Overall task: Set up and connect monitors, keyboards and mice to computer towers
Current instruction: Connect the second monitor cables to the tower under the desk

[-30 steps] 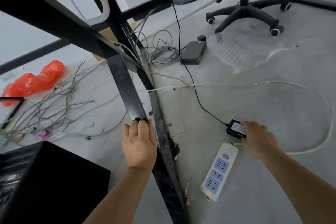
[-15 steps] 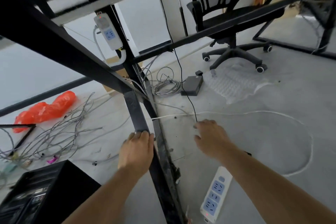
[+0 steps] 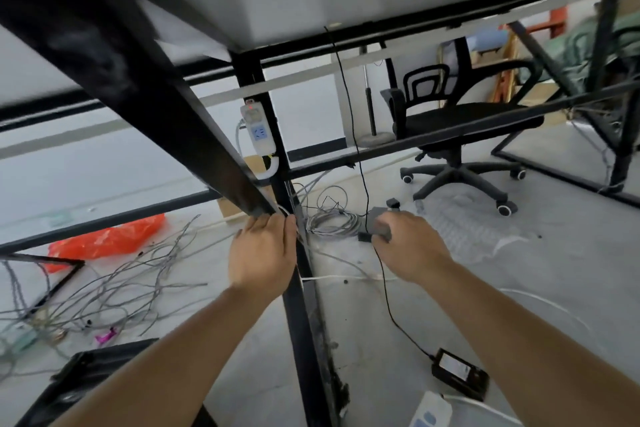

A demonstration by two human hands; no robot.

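Both of my hands are up near the joint of the black desk frame (image 3: 173,107), seen from underneath the desk. My left hand (image 3: 261,253) lies against the upright leg with its fingers close together, the tips just under the end of the slanting bar; I cannot tell whether they wrap round the metal. My right hand (image 3: 412,246) is just to the right of that leg, fingers curled round the black cable (image 3: 385,293). This cable runs down from my grip across the floor to the power brick (image 3: 460,373), which lies flat near my right forearm. Above my hand the same thin black line climbs to the underside of the desk.

Just beyond my right fingers sits a small grey box (image 3: 375,215), blurred, beside a coil of grey cable (image 3: 332,222). One power strip (image 3: 259,130) is fixed upright on the desk leg, a red light at its top. The end of a second power strip (image 3: 429,412) shows at the bottom edge, close to the brick. A black computer case (image 3: 79,378) lies at lower left. Loose grey wires (image 3: 121,288) sprawl over the floor to the left, with an orange plastic bag (image 3: 104,236) behind them. An office chair (image 3: 460,135) stands beyond the far crossbar, with bubble wrap (image 3: 478,222) on the floor by its wheels.
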